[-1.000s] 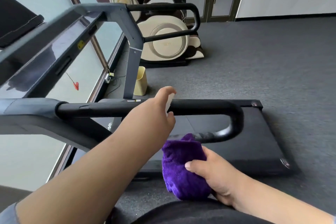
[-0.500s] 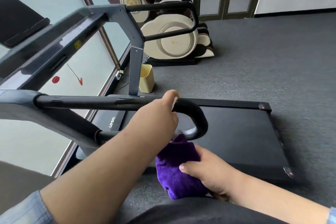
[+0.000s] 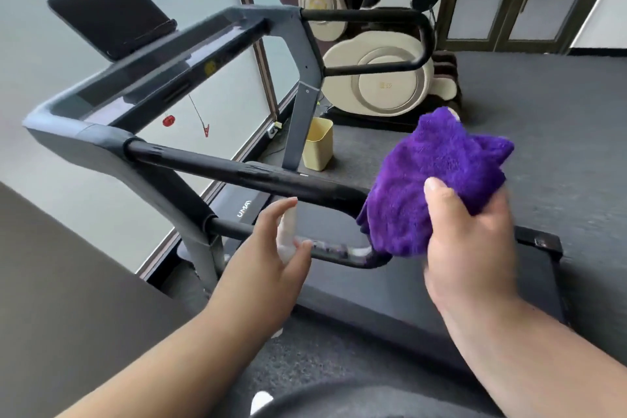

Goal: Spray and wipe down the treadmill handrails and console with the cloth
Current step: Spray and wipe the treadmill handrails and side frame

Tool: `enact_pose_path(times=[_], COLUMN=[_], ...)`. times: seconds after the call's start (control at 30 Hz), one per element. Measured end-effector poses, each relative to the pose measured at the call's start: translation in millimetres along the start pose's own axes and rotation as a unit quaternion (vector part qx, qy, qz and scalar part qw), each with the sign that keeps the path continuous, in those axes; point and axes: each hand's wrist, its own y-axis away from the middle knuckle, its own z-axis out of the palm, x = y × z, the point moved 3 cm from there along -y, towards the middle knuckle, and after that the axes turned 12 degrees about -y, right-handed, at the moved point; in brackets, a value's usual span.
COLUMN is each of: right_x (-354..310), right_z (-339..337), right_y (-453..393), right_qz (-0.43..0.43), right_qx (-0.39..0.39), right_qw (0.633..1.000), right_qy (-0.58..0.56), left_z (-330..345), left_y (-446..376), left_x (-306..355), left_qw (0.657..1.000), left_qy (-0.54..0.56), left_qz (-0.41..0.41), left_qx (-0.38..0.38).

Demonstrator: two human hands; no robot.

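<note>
My right hand (image 3: 475, 241) grips a bunched purple cloth (image 3: 437, 176), held against the curved end of the treadmill's near black handrail (image 3: 244, 173). My left hand (image 3: 271, 261) holds a small white spray bottle (image 3: 286, 231), mostly hidden in the palm, just in front of the handrail's lower bar (image 3: 336, 251). The grey console (image 3: 163, 68) slopes up at the left, with a dark tablet-like screen (image 3: 108, 17) above it. The far handrail (image 3: 373, 13) loops at the top centre.
The black treadmill deck (image 3: 441, 299) lies below the rails on grey carpet. A pale yellow bin (image 3: 317, 144) stands by the far upright. A cream massage chair (image 3: 383, 78) sits behind it. Glass wall at left, doors at top right.
My right hand has lifted the purple cloth from below the rail up onto the handrail's curved end. My left hand with the bottle has dropped from the top bar to the lower bar.
</note>
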Motion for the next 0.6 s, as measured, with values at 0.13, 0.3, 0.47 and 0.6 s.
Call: enact_pose_path(times=[0.13, 0.3, 0.47, 0.6], right_x=[3.0, 28.1, 30.5, 42.8], right_z=[52.6, 71.2, 54.2, 70.2], right_y=[-25.9, -9.0, -22.6, -22.5], right_qz=[-0.132, -0.196, -0.181, -0.126], right_qx=[-0.172, -0.398, -0.316, -0.332], right_qw=[0.952, 0.784, 0.865, 0.824], right_qy=[0.218, 0.435, 0.346, 0.441], left_z=[4.9, 8.2, 12.4, 14.6], left_y=[6.1, 14.8, 18.6, 16.5], left_x=[3.1, -3.7, -14.0, -17.5], left_qw=[0.999, 0.997, 0.995, 0.990], left_qy=[0.034, 0.074, 0.100, 0.141], left_qz=[-0.008, -0.008, -0.001, 0.001], left_qx=[-0.007, -0.004, 0.008, 0.000])
